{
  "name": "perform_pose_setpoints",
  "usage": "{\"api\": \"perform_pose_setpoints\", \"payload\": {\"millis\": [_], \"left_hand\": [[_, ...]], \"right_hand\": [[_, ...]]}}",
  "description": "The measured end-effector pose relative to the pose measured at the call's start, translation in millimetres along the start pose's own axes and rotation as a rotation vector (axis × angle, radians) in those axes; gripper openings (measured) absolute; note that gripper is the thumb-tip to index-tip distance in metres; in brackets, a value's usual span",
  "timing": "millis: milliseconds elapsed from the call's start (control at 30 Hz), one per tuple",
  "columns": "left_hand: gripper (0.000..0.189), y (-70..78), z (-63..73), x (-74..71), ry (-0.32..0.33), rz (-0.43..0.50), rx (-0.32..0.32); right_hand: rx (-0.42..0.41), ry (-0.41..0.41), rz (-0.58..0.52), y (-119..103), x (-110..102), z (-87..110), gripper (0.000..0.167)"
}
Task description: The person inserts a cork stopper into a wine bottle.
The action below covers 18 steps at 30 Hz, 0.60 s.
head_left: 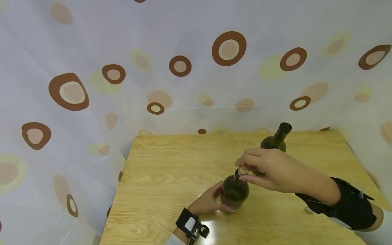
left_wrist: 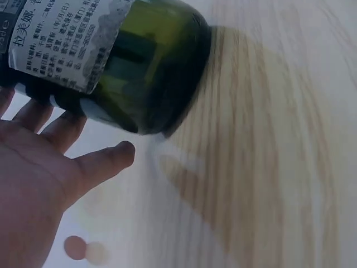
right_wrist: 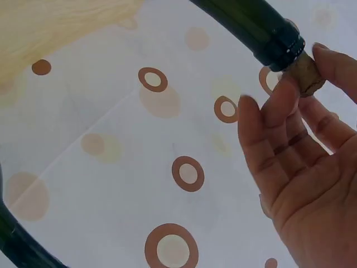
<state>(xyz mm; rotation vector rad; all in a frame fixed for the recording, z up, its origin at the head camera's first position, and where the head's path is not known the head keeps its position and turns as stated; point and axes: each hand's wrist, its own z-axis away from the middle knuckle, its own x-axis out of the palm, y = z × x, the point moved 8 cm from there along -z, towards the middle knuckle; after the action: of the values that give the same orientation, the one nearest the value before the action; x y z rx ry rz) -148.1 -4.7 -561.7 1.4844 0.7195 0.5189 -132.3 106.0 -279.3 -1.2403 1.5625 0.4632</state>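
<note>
A dark green glass wine bottle (head_left: 234, 192) stands on the table, with a cork (head_left: 243, 169) in its mouth. My right hand (head_left: 269, 168) pinches that cork between thumb and fingers. In the right wrist view, the cork (right_wrist: 305, 75) protrudes from the bottle's neck (right_wrist: 268, 33). Low on the bottle's left side, my left hand (head_left: 211, 200) holds it, fingers behind and thumb in front. A white printed label (left_wrist: 67, 42) shows on the glass in the left wrist view, where the thumb (left_wrist: 109, 162) is spread away from the fingers.
A second green bottle (head_left: 277, 139) stands farther back, its mouth uncovered, partly hidden behind my right hand. The wooden table (head_left: 165, 163) meets a sheet (head_left: 183, 41) with a circle pattern at its back and sides. A small pale object (head_left: 309, 211) lies beneath my right forearm.
</note>
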Motion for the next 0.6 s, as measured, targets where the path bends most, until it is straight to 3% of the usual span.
{"api": "perform_pose_setpoints", "payload": {"millis": [100,200,333,467,600], "left_hand": [[0.078,-3.5,-4.3,-0.9,-0.036,0.141,0.045],[0.076,-8.9,-3.7,3.0,-0.033,0.215,0.037],[0.073,-8.1,-0.2,5.8,0.038,0.205,0.008],[0.072,-6.8,0.5,9.5,0.107,0.186,0.037],[0.074,-5.0,0.2,9.7,0.118,0.119,0.045]], "right_hand": [[-0.011,-0.051,-0.071,2,2,-5.1,0.013],[-0.007,-0.075,-0.136,3,5,-4.3,0.011],[0.027,-0.072,-0.159,5,8,-4.5,0.011],[0.090,-0.028,-0.129,4,8,-0.3,0.014],[0.142,0.000,-0.082,6,8,2.4,0.016]]}}
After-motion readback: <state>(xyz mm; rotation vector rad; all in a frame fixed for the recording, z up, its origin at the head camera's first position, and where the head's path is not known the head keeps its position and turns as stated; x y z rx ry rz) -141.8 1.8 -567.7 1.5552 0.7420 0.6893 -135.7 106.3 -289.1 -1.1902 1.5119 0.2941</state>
